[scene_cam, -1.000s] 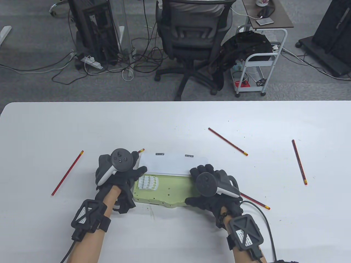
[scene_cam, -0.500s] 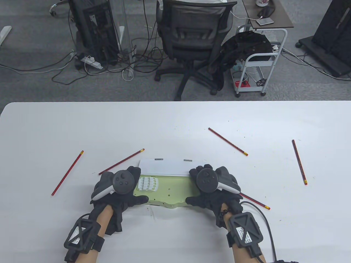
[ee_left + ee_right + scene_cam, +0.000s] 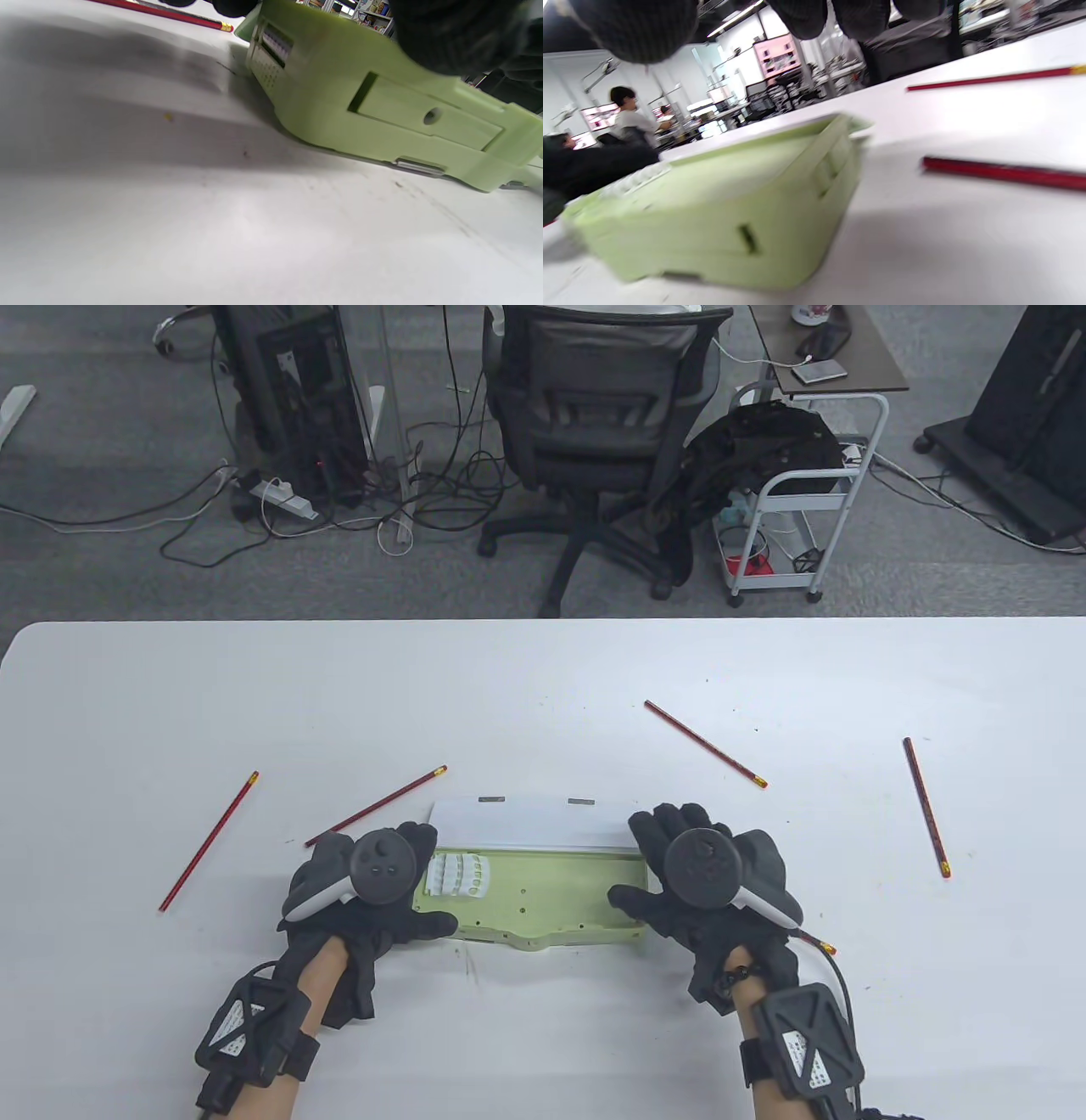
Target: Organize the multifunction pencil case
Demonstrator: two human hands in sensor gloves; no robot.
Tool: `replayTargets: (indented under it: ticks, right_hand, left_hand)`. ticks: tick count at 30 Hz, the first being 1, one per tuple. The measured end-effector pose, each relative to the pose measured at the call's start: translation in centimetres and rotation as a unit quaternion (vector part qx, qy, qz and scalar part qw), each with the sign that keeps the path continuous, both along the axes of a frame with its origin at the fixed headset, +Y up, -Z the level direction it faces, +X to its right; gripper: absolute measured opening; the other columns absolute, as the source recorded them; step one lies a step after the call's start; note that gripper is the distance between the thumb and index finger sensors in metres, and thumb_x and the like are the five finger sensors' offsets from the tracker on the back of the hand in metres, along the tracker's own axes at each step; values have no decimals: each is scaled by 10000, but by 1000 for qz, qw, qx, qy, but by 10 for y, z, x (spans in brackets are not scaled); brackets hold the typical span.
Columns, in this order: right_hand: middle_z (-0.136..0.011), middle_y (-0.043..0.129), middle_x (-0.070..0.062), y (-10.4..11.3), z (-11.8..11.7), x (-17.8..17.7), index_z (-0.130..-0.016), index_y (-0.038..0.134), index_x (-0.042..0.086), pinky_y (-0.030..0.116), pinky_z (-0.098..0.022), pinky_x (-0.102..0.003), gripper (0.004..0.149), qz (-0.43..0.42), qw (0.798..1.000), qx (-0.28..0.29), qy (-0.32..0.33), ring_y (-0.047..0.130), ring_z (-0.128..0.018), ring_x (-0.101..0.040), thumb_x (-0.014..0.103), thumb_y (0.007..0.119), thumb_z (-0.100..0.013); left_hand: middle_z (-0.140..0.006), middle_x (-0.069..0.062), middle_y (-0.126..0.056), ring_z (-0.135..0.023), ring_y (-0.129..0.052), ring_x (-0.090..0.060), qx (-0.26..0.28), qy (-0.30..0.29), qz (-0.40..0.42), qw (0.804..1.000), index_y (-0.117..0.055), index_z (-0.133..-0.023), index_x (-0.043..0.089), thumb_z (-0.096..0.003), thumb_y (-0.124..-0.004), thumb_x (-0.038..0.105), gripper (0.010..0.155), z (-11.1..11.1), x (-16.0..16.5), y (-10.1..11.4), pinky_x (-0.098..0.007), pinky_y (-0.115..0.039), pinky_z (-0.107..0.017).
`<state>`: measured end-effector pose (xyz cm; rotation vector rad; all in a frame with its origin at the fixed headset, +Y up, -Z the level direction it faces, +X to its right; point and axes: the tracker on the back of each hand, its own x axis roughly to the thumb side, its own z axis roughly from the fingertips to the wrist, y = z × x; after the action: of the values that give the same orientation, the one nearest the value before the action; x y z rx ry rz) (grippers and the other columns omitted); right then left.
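The light green pencil case (image 3: 543, 903) lies open near the table's front, its white lid (image 3: 526, 823) tipped back. A white ridged insert (image 3: 458, 874) sits in the case's left part. My left hand (image 3: 407, 891) grips the case's left end, thumb (image 3: 437, 927) on the front edge and fingers on the back edge. My right hand (image 3: 649, 861) hovers at the case's right end with fingers spread and holds nothing. In the right wrist view its fingers (image 3: 797, 10) hang above the case (image 3: 721, 203). In the left wrist view the thumb (image 3: 458, 34) lies on the case (image 3: 382, 106).
Red pencils lie loose on the white table (image 3: 543, 687): one at far left (image 3: 208, 841), one by the lid's left corner (image 3: 376, 806), one back right (image 3: 706, 744), one far right (image 3: 926, 806), one partly under my right hand (image 3: 814, 942). An office chair (image 3: 594, 432) stands beyond.
My right hand has slid right off the case's right end and spread open. My left hand came back from the lid's left corner to grip the case's left end.
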<state>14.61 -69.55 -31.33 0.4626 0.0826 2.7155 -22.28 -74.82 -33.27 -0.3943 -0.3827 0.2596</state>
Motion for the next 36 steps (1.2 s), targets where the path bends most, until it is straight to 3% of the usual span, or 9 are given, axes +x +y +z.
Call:
replayTargets:
  ticks: [7, 14, 23, 36]
  right_hand:
    - [-1054, 603, -324, 12, 10, 63, -1063, 594, 34, 566, -666, -713, 819, 103, 989, 2, -105, 617, -936, -618, 550, 733, -443]
    - [-1000, 727, -251, -17, 23, 99, -986, 722, 88, 658, -660, -647, 684, 187, 966, -38, -172, 746, -897, -539, 477, 815, -430]
    - [-907, 858, -151, -43, 28, 95, -863, 853, 154, 754, -638, -571, 510, 264, 949, -28, -171, 875, -828, -436, 399, 875, -416]
    - [-767, 954, -107, -48, 28, 73, -743, 913, 156, 834, -608, -515, 405, 339, 931, 37, -134, 979, -712, -340, 337, 880, -382]
  left_hand:
    - [-1252, -219, -324, -1119, -362, -556, -3, 2, 3, 1000, -231, -1163, 110, -363, -757, 648, 1098, -1, 1, 1, -769, -430, -703]
    - [-1252, -219, -329, -1117, -367, -559, -6, 3, 1, 1000, -225, -1163, 112, -367, -754, 649, 1096, -1, 1, 1, -768, -434, -702]
    - [-1254, -217, -332, -1117, -366, -561, -8, 3, 1, 1000, -219, -1163, 114, -371, -752, 650, 1094, -1, 1, 1, -768, -434, -701]
    - [-1255, -213, -336, -1116, -366, -562, -12, 4, 4, 1000, -208, -1162, 118, -379, -745, 652, 1089, 0, 0, 1, -768, -434, -700]
